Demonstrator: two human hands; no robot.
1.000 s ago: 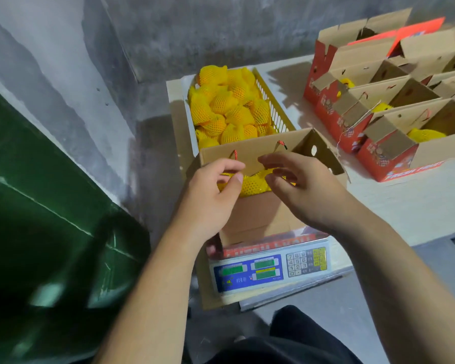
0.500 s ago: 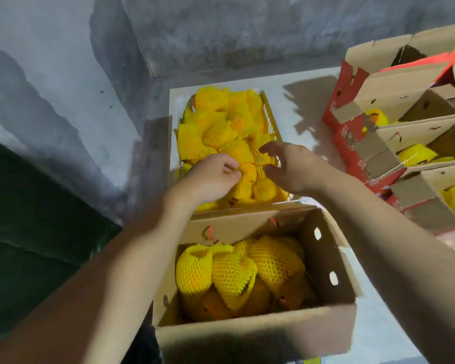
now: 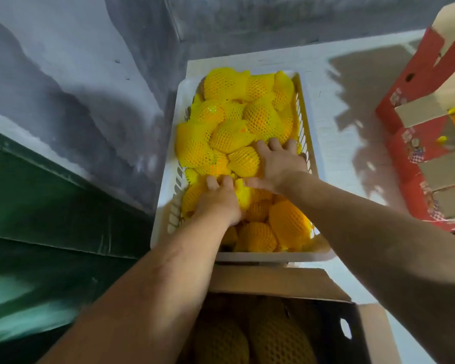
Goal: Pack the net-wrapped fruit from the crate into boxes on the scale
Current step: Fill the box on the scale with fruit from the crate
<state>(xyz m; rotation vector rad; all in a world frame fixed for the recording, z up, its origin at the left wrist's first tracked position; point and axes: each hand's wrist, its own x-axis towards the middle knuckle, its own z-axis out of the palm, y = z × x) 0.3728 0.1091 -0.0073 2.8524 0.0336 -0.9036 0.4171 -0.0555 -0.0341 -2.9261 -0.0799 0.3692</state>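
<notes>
A white slatted crate [image 3: 310, 143] on the table holds several fruits in yellow foam nets [image 3: 231, 132]. Both my hands are down in its near half. My left hand [image 3: 218, 203] digs between the fruits, its fingers curled round one net-wrapped fruit [image 3: 243, 195]. My right hand [image 3: 280, 164] lies over another fruit beside the crate's right wall, fingers bent down over it and thumb spread toward my left hand. Just in front of me stands an open brown cardboard box [image 3: 273, 285] with netted fruit [image 3: 273, 337] inside. The scale is hidden under it.
Red-and-brown cartons [image 3: 426, 143] with open flaps stand at the right, some showing yellow fruit. A grey concrete wall runs behind the white table [image 3: 347, 164]. A dark green surface [image 3: 50, 219] fills the left side.
The view has tipped down and forward over the crate. Both hands moved from the box's flaps out to the crate and have sunk onto the fruit.
</notes>
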